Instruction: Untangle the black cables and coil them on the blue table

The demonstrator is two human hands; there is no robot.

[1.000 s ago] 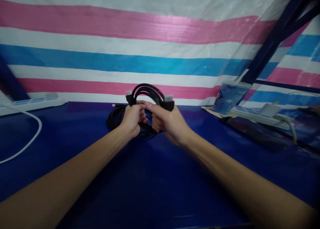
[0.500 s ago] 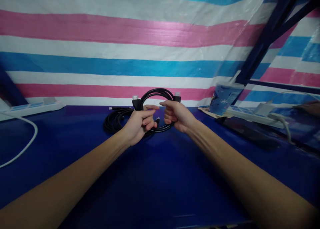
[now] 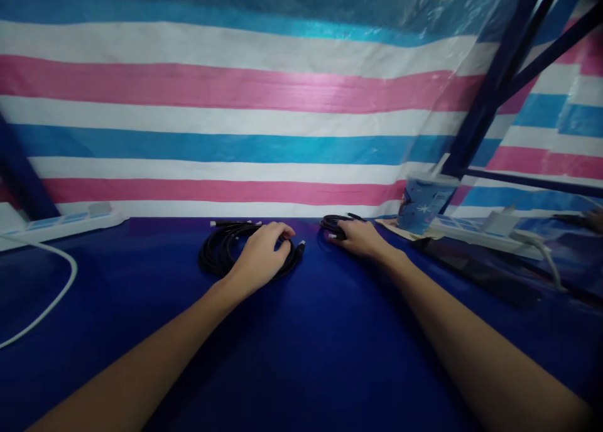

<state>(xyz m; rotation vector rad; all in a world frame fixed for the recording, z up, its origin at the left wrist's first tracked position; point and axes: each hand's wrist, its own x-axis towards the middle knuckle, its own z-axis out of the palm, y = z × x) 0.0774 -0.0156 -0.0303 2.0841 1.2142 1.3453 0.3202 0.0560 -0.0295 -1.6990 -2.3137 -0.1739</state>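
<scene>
My left hand (image 3: 261, 259) lies on a loose pile of black cables (image 3: 219, 250) on the blue table (image 3: 301, 344). Its fingers curl over the pile's right side, next to a small plug end (image 3: 300, 247). To the right, my right hand (image 3: 360, 238) rests on a small coiled black cable (image 3: 333, 223) that lies flat on the table near the striped wall. Its fingers are bent down over the coil's near edge. The two bundles lie apart from each other.
A white power strip (image 3: 61, 221) and its white cord (image 3: 61, 287) lie at the left. At the right are a blue printed cup (image 3: 424, 203), a second power strip with a white adapter (image 3: 499, 225), a dark flat object (image 3: 471, 265) and a blue frame post (image 3: 490, 86). Another person's hand (image 3: 594, 218) shows at the far right edge.
Both hands held the coiled cable up in the air before. My right hand has brought it down onto the table at the right, and my left hand has dropped onto the cable pile.
</scene>
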